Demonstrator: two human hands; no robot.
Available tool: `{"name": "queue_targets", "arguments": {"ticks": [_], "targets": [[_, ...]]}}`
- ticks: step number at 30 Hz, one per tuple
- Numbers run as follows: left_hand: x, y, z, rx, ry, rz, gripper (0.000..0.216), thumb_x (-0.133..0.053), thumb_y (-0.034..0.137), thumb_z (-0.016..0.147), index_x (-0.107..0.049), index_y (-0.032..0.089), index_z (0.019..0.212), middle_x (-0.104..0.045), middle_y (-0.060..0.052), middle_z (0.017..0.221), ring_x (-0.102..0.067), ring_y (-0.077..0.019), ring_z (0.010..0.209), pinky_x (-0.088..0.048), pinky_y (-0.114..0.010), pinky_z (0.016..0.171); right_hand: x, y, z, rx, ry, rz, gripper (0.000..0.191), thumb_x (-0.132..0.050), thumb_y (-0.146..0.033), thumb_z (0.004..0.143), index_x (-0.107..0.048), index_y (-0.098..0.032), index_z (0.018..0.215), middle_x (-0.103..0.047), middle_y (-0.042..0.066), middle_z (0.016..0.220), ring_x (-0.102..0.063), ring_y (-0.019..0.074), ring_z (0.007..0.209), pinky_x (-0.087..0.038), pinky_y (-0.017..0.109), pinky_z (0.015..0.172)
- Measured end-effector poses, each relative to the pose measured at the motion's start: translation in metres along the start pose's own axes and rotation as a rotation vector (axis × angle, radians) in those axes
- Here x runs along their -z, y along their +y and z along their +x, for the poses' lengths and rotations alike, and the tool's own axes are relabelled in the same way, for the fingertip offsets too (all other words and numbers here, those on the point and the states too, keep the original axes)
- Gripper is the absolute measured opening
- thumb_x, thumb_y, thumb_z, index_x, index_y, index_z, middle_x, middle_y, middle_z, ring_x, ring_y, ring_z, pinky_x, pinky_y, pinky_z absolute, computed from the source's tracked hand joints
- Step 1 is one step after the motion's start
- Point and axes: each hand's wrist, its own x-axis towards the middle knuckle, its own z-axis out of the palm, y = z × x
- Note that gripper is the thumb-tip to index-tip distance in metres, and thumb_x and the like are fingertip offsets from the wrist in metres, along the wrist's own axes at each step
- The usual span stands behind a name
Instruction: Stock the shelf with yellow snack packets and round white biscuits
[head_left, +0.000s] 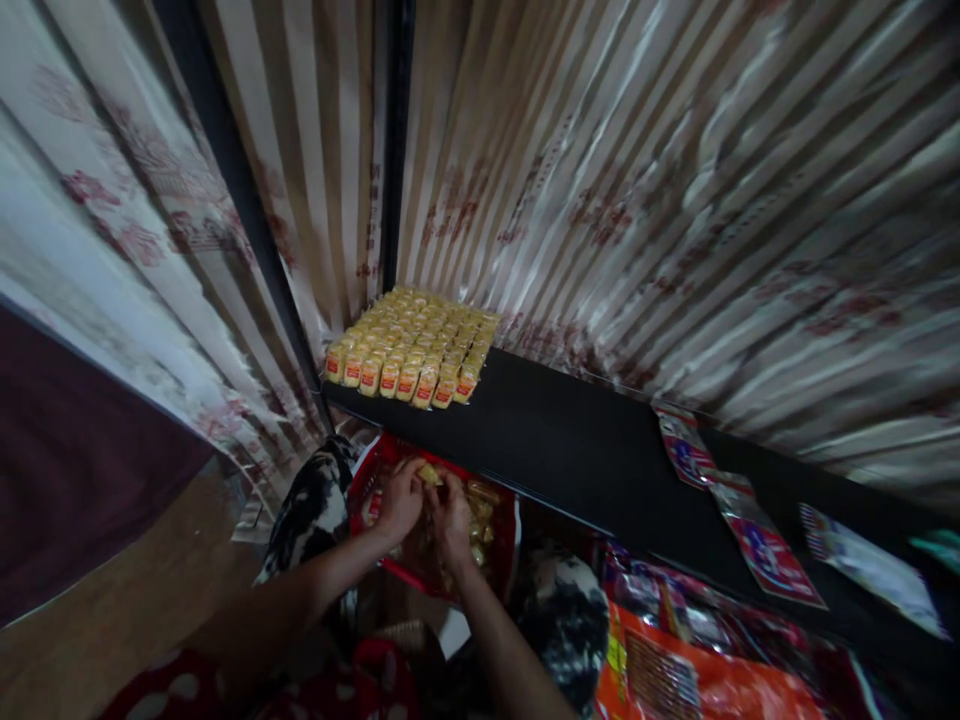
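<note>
Both my hands are down in a red basin [507, 556] full of small yellow packets [480, 512]. My left hand [399, 500] and my right hand [452, 516] are closed together on one small yellow packet [430, 474], held just above the pile. On the black shelf [570, 450] above, several rows of the same yellow packets with red labels [411, 345] stand packed tightly in the back left corner.
Corrugated metal sheeting [675, 200] forms the walls behind the shelf. Red and blue sachets [757, 545] lie on the shelf to the right. Orange and red snack bags [690, 670] are piled at lower right. Black-and-white cloth [311, 510] lies by the basin.
</note>
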Motion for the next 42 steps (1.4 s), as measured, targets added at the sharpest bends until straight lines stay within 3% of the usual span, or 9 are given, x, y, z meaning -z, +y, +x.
{"name": "queue_targets", "arguments": {"ticks": [5, 9, 14, 20, 25, 31, 37, 42], "targets": [[0.010, 0.025, -0.006, -0.152, 0.072, -0.078, 0.043, -0.040, 0.004, 0.076, -0.057, 0.015, 0.114, -0.060, -0.009, 0.108, -0.059, -0.0159, 0.096, -0.046, -0.031, 0.093, 0.034, -0.037, 0.007, 0.094, 0.023, 0.031, 0.034, -0.052, -0.041, 0.081, -0.061, -0.019, 0.106, -0.069, 0.009, 0.098, -0.064, 0.0210, 0.083, -0.049, 0.034, 0.078], [0.010, 0.039, -0.001, -0.268, 0.137, -0.104, 0.048, -0.039, 0.002, 0.074, -0.053, 0.015, 0.117, -0.057, -0.010, 0.110, -0.059, -0.0152, 0.091, -0.047, -0.031, 0.091, 0.056, -0.053, 0.031, 0.111, 0.098, 0.063, 0.039, -0.052, -0.044, 0.081, -0.059, -0.018, 0.110, -0.068, 0.009, 0.098, -0.064, 0.0200, 0.081, -0.050, 0.033, 0.077], [-0.006, 0.047, 0.014, -0.322, 0.061, -0.109, 0.054, -0.038, -0.002, 0.069, -0.053, 0.016, 0.118, -0.053, -0.011, 0.122, -0.061, -0.0148, 0.095, -0.047, -0.033, 0.095, 0.069, -0.061, 0.073, 0.172, 0.203, 0.008, 0.039, -0.050, -0.044, 0.081, -0.060, -0.019, 0.109, -0.069, 0.008, 0.096, -0.063, 0.0206, 0.084, -0.049, 0.033, 0.078], [-0.027, 0.051, 0.038, -0.310, 0.019, -0.072, 0.055, -0.039, 0.000, 0.070, -0.054, 0.016, 0.120, -0.048, -0.011, 0.133, -0.051, -0.0197, 0.119, -0.038, -0.036, 0.107, 0.065, -0.062, 0.117, 0.187, 0.223, -0.092, 0.041, -0.047, -0.042, 0.081, -0.059, -0.015, 0.110, -0.067, 0.010, 0.096, -0.063, 0.0208, 0.083, -0.048, 0.033, 0.077], [-0.032, 0.051, 0.056, -0.339, 0.013, 0.002, 0.054, -0.040, 0.000, 0.070, -0.055, 0.013, 0.120, -0.049, -0.012, 0.134, -0.044, -0.0213, 0.127, -0.033, -0.038, 0.112, 0.057, -0.057, 0.137, 0.222, 0.206, -0.143, 0.041, -0.045, -0.041, 0.082, -0.058, -0.015, 0.111, -0.066, 0.011, 0.100, -0.062, 0.0206, 0.086, -0.048, 0.034, 0.079], [-0.036, 0.046, 0.071, -0.396, 0.004, 0.081, 0.057, -0.041, 0.001, 0.069, -0.051, 0.011, 0.124, -0.050, -0.013, 0.134, -0.043, -0.0214, 0.128, -0.034, -0.041, 0.111, 0.049, -0.052, 0.143, 0.285, 0.174, -0.196, 0.040, -0.044, -0.035, 0.084, -0.055, -0.014, 0.116, -0.064, 0.012, 0.103, -0.060, 0.0201, 0.087, -0.048, 0.035, 0.082], [-0.037, 0.040, 0.076, -0.459, 0.001, 0.102, 0.058, -0.038, 0.002, 0.070, -0.050, 0.011, 0.126, -0.049, -0.012, 0.135, -0.043, -0.0198, 0.128, -0.034, -0.039, 0.112, 0.040, -0.043, 0.139, 0.267, 0.225, -0.096, 0.045, -0.046, -0.032, 0.084, -0.047, -0.013, 0.124, -0.058, 0.014, 0.107, -0.060, 0.0190, 0.082, -0.049, 0.035, 0.079], [-0.036, 0.039, 0.079, -0.525, -0.010, 0.131, 0.060, -0.036, 0.003, 0.071, -0.048, 0.010, 0.129, -0.048, -0.012, 0.135, -0.042, -0.0192, 0.129, -0.033, -0.039, 0.113, 0.036, -0.038, 0.133, 0.198, 0.251, -0.029, 0.035, -0.048, -0.030, 0.081, -0.048, -0.014, 0.112, -0.058, 0.012, 0.102, -0.060, 0.0187, 0.084, -0.048, 0.035, 0.081]]}}
